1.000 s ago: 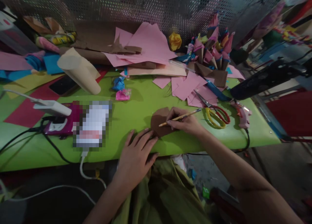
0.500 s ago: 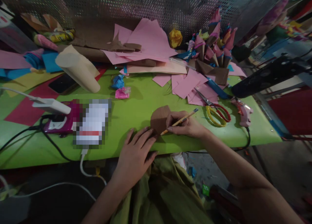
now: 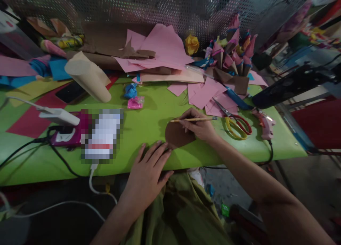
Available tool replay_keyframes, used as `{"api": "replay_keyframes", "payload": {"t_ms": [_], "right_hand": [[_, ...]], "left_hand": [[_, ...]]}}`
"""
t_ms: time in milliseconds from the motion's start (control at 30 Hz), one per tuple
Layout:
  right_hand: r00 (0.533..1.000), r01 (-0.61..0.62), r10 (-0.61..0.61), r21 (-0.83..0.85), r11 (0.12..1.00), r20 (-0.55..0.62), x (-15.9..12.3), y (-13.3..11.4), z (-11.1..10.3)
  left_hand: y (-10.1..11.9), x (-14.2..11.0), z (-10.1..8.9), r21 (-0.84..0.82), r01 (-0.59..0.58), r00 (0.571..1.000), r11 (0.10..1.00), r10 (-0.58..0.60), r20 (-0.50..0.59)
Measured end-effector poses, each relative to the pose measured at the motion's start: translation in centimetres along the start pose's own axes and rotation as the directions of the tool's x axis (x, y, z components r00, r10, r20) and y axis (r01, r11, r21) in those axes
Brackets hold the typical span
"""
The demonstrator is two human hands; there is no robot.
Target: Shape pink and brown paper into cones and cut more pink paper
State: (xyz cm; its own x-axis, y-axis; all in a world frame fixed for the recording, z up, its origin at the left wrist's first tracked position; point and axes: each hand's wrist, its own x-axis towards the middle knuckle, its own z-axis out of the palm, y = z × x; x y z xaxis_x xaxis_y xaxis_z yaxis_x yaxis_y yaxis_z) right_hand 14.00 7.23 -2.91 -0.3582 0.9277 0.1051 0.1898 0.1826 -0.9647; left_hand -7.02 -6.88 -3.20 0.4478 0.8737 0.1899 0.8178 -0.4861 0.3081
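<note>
A pencil lies nearly level in my right hand, its tip at the upper left edge of a round-sided brown paper piece. The fingers close round the pencil while the hand covers the piece's upper right part. My left hand rests flat with fingers spread near the table's front edge, fingertips beside the lower left of the brown piece. Whether they touch it I cannot tell. Right of my right hand lie scissors with red and yellow handles.
The green table holds a phone, a purple power socket with cords, a cardboard tube and a pink glue gun. Pink paper sheets and several paper cones stand at the back. A black cylinder leans right.
My right hand has moved up, and the pencil has swung from slanting down to nearly level, its tip going from the paper's lower edge to its upper left. My left hand stays put.
</note>
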Motion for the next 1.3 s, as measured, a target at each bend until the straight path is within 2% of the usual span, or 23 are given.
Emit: {"api": "replay_keyframes", "payload": {"t_ms": [300,600,733,900,1100,1300], "right_hand": [[1.0,-0.011,0.011,-0.036,0.999,0.005,0.0,0.5,0.2],[0.999,0.0,0.003,-0.059,0.998,0.048,-0.3,-0.4,0.0],[0.995,0.002,0.005,-0.069,0.998,0.103,-0.8,-0.7,-0.1],[0.97,-0.083,0.09,-0.042,0.996,0.225,-1.6,-1.2,-0.4],[0.937,-0.084,0.093,-0.041,0.996,0.337,-2.0,-1.7,-0.9],[0.915,-0.091,0.095,-0.03,0.995,0.392,-2.2,-1.8,-1.1]], "left_hand": [[-0.2,-0.1,0.2,-0.013,-0.003,1.0,1.0,0.003,-0.019],[-0.2,-0.1,0.2,-0.038,0.004,1.0,0.999,-0.005,-0.011],[-0.2,-0.1,0.1,-0.039,0.006,1.0,0.999,-0.006,-0.004],[-0.2,0.0,0.1,-0.042,0.006,1.0,0.999,-0.006,-0.002],[-0.2,0.0,0.1,-0.033,0.0,1.0,0.999,0.0,0.002],[-0.2,0.0,0.1,-0.042,0.008,1.0,0.999,-0.008,-0.002]]}}
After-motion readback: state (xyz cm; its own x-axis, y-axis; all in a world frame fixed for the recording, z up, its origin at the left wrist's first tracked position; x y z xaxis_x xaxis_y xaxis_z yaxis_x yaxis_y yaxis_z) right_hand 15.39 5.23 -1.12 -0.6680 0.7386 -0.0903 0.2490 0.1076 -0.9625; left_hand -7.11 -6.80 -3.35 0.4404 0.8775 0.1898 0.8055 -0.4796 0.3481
